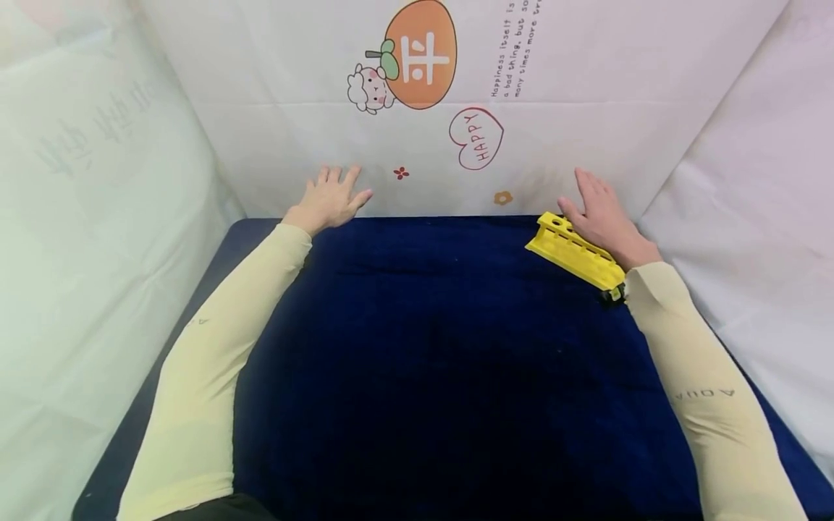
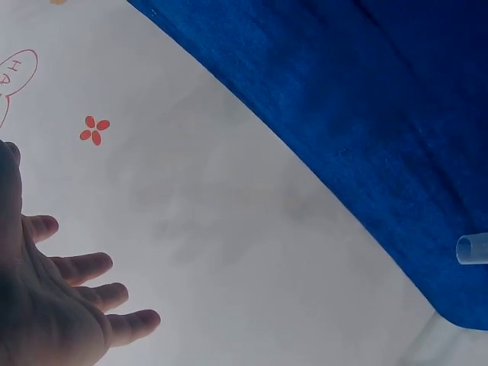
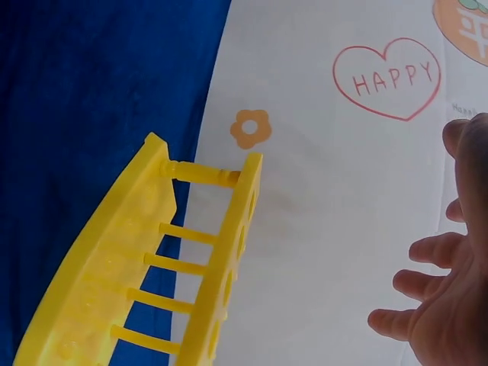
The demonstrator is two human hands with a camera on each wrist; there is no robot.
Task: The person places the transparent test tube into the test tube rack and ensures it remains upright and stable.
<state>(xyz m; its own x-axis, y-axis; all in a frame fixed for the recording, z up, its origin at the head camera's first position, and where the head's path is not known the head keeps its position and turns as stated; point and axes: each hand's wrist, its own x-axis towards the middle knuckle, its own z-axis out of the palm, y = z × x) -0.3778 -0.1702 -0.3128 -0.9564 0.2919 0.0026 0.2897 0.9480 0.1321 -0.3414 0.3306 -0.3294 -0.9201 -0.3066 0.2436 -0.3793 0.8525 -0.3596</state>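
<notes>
My left hand [image 1: 332, 194] is stretched out at the far left of the dark blue cloth [image 1: 443, 362], fingers spread and straight, holding nothing; the left wrist view shows the same left hand [image 2: 53, 305] before the white printed backdrop [image 2: 229, 213]. My right hand [image 1: 602, 210] lies open at the far right, just beside a yellow plastic rack [image 1: 573, 252] with a row of holes and thin rungs. In the right wrist view the yellow rack [image 3: 152, 274] stands to the left of my right hand [image 3: 450, 297], with a gap between them.
White printed sheets wall the space at the back [image 1: 456, 108], left [image 1: 85, 217] and right [image 1: 749, 181]. A small black object [image 1: 613, 294] pokes out at the rack's near end. A clear tube end [image 2: 473, 248] shows at the edge of the left wrist view.
</notes>
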